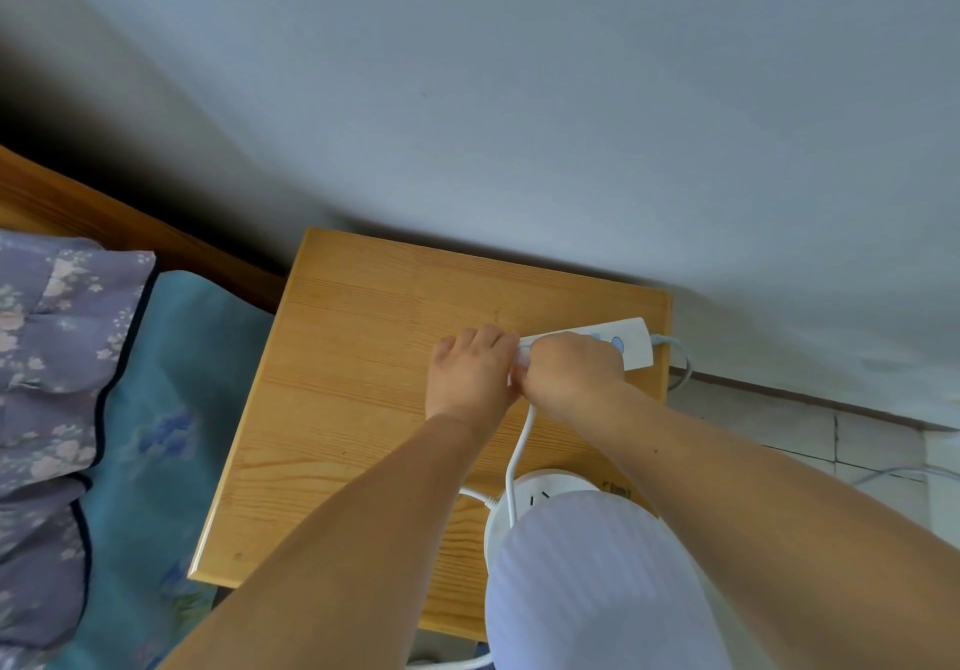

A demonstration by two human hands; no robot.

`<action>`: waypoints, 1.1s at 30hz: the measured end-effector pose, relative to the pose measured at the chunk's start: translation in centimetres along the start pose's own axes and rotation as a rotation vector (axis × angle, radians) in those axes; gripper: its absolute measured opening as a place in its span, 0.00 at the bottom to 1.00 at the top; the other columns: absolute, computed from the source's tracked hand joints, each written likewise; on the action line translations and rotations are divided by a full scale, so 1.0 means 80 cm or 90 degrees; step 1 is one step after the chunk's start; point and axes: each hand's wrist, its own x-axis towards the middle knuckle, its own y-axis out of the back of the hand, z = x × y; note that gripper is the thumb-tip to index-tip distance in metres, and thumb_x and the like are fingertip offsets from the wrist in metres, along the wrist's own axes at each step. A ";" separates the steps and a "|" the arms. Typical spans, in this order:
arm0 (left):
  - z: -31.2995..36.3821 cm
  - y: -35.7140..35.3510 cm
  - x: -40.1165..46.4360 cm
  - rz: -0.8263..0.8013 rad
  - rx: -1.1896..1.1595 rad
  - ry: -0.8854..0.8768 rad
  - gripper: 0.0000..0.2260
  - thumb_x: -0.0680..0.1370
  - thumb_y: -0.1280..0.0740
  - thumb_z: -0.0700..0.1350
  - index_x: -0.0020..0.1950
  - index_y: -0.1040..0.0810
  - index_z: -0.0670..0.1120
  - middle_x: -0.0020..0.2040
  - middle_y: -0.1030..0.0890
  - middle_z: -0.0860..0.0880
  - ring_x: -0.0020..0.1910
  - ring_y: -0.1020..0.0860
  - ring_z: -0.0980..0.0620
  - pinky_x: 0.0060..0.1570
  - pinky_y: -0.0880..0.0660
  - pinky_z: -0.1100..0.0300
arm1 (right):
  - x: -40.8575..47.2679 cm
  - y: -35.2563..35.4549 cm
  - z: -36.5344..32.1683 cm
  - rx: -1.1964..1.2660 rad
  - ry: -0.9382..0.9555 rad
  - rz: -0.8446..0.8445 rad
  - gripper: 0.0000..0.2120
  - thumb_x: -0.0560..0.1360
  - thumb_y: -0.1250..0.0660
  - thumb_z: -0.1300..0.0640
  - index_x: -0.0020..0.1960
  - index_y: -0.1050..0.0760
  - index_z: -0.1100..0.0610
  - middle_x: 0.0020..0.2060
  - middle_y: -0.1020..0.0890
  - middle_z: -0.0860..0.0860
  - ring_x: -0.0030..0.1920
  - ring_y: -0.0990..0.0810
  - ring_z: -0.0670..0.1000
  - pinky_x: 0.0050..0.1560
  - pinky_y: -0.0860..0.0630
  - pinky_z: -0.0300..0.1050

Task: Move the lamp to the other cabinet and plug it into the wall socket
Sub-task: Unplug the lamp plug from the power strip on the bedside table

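A white lamp with a pale ribbed shade and a round white base stands at the near right of a wooden cabinet top. A white power strip lies near the cabinet's far right edge. My left hand presses down on the strip's left end. My right hand is closed over the lamp's plug on the strip; the plug itself is hidden under the fingers. The lamp's white cord runs from under my right hand down to the base.
A bed with a teal sheet and a purple floral quilt lies left of the cabinet, against a wooden headboard. A pale wall is behind. The strip's grey cable drops off the right edge toward the tiled floor.
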 end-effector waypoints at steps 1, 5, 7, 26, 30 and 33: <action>0.000 0.001 0.000 -0.002 0.005 -0.003 0.14 0.75 0.37 0.49 0.60 0.27 0.50 0.61 0.24 0.50 0.60 0.28 0.47 0.61 0.37 0.53 | 0.002 -0.001 0.000 0.006 -0.006 0.005 0.11 0.76 0.38 0.52 0.57 0.27 0.54 0.36 0.27 0.54 0.40 0.28 0.53 0.41 0.32 0.48; -0.001 0.002 0.004 -0.012 0.041 -0.019 0.16 0.76 0.38 0.50 0.63 0.28 0.50 0.61 0.24 0.50 0.61 0.28 0.47 0.62 0.37 0.53 | 0.007 0.000 -0.001 0.035 -0.031 -0.020 0.09 0.76 0.38 0.50 0.52 0.27 0.54 0.30 0.32 0.54 0.37 0.29 0.52 0.36 0.33 0.46; 0.000 0.003 0.005 -0.015 0.047 -0.018 0.16 0.76 0.38 0.50 0.63 0.28 0.50 0.61 0.24 0.50 0.61 0.28 0.47 0.62 0.37 0.52 | 0.010 0.001 0.000 0.041 -0.027 -0.017 0.10 0.76 0.38 0.49 0.51 0.26 0.55 0.30 0.31 0.53 0.35 0.29 0.52 0.31 0.35 0.45; -0.004 0.009 0.009 -0.048 -0.050 -0.023 0.19 0.75 0.34 0.48 0.65 0.28 0.46 0.62 0.24 0.47 0.62 0.29 0.47 0.65 0.38 0.56 | -0.010 0.004 0.007 0.108 -0.024 0.054 0.17 0.77 0.41 0.45 0.55 0.26 0.57 0.40 0.25 0.53 0.39 0.26 0.51 0.39 0.32 0.44; -0.005 0.009 0.009 -0.051 -0.078 -0.022 0.19 0.75 0.34 0.47 0.65 0.28 0.45 0.62 0.25 0.46 0.62 0.29 0.47 0.61 0.35 0.57 | -0.013 0.001 0.009 0.123 -0.025 0.069 0.17 0.77 0.42 0.46 0.55 0.26 0.57 0.40 0.24 0.53 0.39 0.26 0.51 0.38 0.32 0.44; -0.006 0.008 0.009 -0.052 -0.090 -0.025 0.19 0.75 0.33 0.46 0.65 0.28 0.45 0.62 0.24 0.45 0.62 0.29 0.46 0.60 0.34 0.56 | -0.016 0.001 0.009 0.128 -0.022 0.077 0.18 0.77 0.41 0.45 0.56 0.26 0.57 0.42 0.23 0.53 0.40 0.26 0.51 0.38 0.32 0.44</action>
